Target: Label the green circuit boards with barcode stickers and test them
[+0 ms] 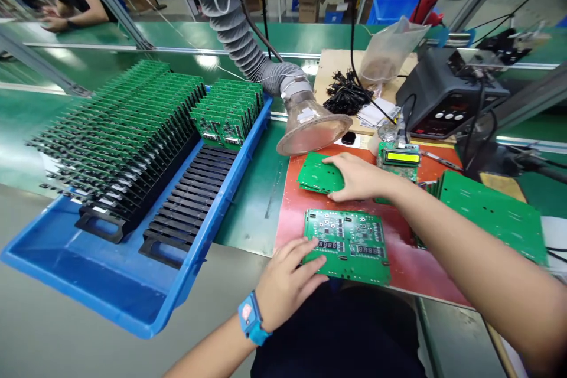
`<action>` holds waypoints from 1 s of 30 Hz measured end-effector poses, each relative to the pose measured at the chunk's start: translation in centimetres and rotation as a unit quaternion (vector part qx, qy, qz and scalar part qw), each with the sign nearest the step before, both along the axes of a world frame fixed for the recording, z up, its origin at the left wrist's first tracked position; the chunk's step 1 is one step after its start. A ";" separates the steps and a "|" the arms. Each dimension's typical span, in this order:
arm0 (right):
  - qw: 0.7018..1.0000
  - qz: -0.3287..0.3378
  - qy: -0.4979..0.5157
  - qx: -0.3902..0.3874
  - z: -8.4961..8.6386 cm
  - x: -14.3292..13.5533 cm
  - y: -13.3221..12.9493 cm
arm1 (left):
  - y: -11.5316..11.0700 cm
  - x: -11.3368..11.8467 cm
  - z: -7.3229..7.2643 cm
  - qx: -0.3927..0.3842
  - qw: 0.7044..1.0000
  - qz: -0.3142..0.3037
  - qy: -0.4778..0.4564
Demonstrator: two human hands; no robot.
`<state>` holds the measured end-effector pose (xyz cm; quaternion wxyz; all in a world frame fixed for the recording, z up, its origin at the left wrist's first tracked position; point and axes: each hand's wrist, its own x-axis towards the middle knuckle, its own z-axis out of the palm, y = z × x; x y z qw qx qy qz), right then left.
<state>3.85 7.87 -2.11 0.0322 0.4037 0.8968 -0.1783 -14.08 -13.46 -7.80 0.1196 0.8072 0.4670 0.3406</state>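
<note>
My left hand [290,277] lies with its fingers spread on the left edge of a green circuit board [361,269] that carries small digit displays. Another board edge shows beneath that one. Farther back, my right hand [352,176] has its thumb and fingers closed on the right side of a small stack of green circuit boards [315,171], plain side up. Both groups of boards are over the red mat [290,221]. Just right of my right hand is a board with a lit yellow display [401,157].
At left a blue tray [88,295] holds black racks [190,195], one packed with upright boards [133,112]. A fume extraction hose [305,112] hangs over the mat. More boards [491,212] stand at right, before a soldering station [447,94]. Another person [84,9] sits far left.
</note>
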 end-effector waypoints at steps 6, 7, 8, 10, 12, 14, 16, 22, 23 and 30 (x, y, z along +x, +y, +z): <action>0.999 -0.029 -0.009 0.029 -1.4 -0.4 -0.7 | 1.1 -0.6 0.9 -0.014 0.999 -0.039 -0.005; 0.998 -0.025 0.004 0.050 -1.0 0.3 -2.0 | 1.0 -0.7 0.9 -0.014 0.999 -0.040 -0.005; 0.997 -0.018 0.021 0.073 -0.5 1.1 -3.6 | 0.9 -0.7 0.9 -0.014 0.999 -0.040 -0.007; 0.993 0.055 0.057 0.087 0.4 2.9 -7.1 | 0.7 -0.6 0.6 -0.018 0.999 -0.035 -0.016; 0.992 0.095 0.052 0.062 0.6 4.5 -10.3 | 0.4 -0.4 0.1 -0.025 0.999 -0.016 -0.032; 0.993 0.091 0.039 0.061 0.3 5.6 -12.5 | 0.1 -0.2 -0.5 -0.027 0.998 0.007 -0.055; 0.995 0.082 0.035 0.054 0.0 6.3 -13.3 | 0.0 0.0 -1.1 -0.021 0.996 0.024 -0.081; 0.993 0.111 0.032 -0.039 1.9 7.3 -11.6 | 0.2 0.4 -1.9 -0.006 0.991 0.042 -0.130; 0.992 0.112 0.030 -0.042 2.5 7.3 -11.3 | 0.2 0.4 -1.9 -0.005 0.990 0.046 -0.136; 0.985 0.093 0.134 0.055 5.3 7.4 -10.3 | -0.1 0.8 -2.6 0.012 0.985 0.061 -0.163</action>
